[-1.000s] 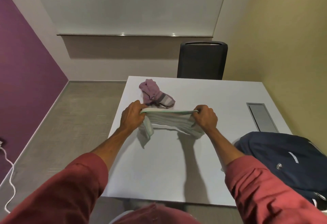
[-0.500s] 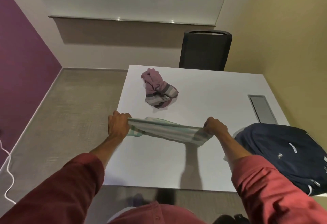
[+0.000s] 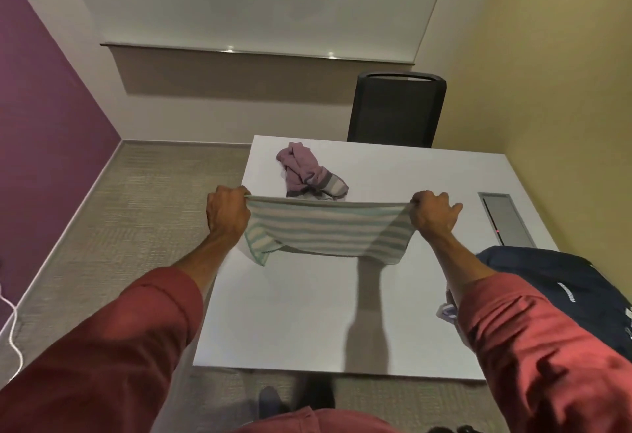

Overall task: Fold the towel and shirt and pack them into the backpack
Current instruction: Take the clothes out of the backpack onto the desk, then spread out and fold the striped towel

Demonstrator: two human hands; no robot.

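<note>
Navy backpack at table edge | towel gripped: left hand, right hand

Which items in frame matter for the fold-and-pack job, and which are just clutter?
Job: striped towel, held stretched between left hand and right hand; crumpled purple shirt; navy backpack.
Lying about: black chair; grey hatch; white cable on floor.

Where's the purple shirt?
In the head view, the purple shirt lies crumpled far left on the white table, just beyond the striped towel.
</note>
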